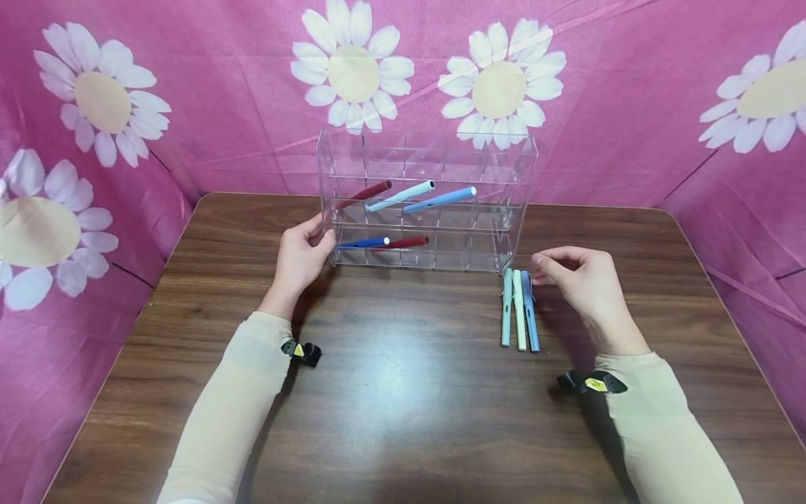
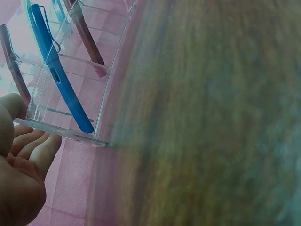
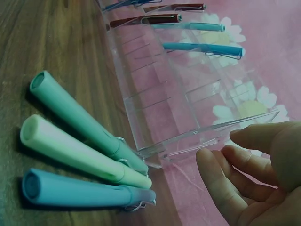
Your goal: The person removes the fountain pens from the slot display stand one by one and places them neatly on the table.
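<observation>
On the table point(image 1: 397, 406), grips the clear rack's point(image 1: 456, 227) left end with the left hand point(image 1: 301, 257). Beside three pens point(image 1: 518, 311) near the rack's right end, positions the right hand point(image 1: 584, 283) with loosely bent, released fingers.

Clear rack point(image 1: 431, 226) holds five pens point(image 1: 400, 197)
Left hand point(image 1: 301, 255) grips its side; right hand point(image 1: 585, 281) hovers beside three pens point(image 1: 519, 309).

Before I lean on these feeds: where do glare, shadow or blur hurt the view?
Head: glare whitens the middle of the tabletop, and a shadow lies beside the right sleeve; left wrist: dim, the tabletop smeared, the clear rack washed out at upper left; right wrist: dim, but the three loose pens read clearly.
</observation>
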The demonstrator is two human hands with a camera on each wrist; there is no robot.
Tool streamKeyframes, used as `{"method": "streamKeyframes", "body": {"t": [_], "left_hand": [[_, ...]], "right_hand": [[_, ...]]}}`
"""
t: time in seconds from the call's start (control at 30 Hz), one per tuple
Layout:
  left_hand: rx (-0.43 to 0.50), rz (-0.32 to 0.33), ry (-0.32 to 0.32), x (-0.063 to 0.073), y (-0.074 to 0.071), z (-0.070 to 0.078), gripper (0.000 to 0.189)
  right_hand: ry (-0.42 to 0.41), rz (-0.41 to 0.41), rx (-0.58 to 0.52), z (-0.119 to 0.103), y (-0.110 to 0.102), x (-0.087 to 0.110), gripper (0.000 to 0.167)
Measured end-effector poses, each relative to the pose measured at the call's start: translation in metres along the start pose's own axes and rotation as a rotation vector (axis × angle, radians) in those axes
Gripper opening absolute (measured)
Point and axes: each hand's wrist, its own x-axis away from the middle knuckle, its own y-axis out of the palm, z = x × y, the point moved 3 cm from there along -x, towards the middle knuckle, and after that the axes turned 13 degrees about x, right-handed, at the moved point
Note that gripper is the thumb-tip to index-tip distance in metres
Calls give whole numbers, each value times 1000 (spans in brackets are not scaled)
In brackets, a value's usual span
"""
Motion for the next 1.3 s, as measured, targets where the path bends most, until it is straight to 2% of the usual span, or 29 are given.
{"method": "streamKeyframes", "body": {"t": [0.13,0.33,0.4,0.53,0.67,0.97,1.17,1.3], "left_hand": [[-11,5,-4,0,1,0,44],[-18,11,10,1,2,1,44],[-18,14,11,0,2,1,44],[-21,20,10,1,1,1,44],[-26,22,0,1,1,1,44],[-35,15,-3,3,1,1,45],[-21,16,6,2,2,0,45],[-15,14,5,2,2,0,45]], "right_hand": [[-16,12,-14,-4,-1,0,32],[-79,45,-140,-9,1,-1,21],[-105,58,-150,-12,2,-1,18],[-130,67,-179,-17,3,0,18],[-133,66,-283,-20,5,1,21],[-198,77,-410,-30,9,1,20],[-216,82,-469,-35,13,-1,22],[-234,103,-461,-39,14,-2,27]]}}
